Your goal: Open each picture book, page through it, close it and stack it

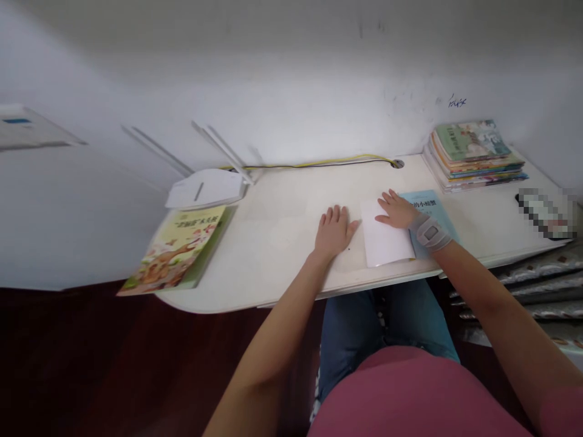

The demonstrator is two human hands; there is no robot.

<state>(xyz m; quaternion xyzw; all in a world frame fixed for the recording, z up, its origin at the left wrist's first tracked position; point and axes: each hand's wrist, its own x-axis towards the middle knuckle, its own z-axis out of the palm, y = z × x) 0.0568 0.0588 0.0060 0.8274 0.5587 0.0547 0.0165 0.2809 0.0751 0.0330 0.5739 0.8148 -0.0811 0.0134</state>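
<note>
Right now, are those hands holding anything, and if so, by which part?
Nothing is held: the left hand lies flat on the desk, the right hand flat on a white sheet of paper.

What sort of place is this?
Probably a home study corner: a white desk against a wall, a stack of illustrated children's books, and what looks like a Wi-Fi router on the desk.

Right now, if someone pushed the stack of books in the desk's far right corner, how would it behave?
The stack of thin picture books would probably shift unevenly: its edges sit staggered, so upper books may slide apart. It looks flat and broad, so tipping seems unlikely. Many layers suggest real weight.
</note>
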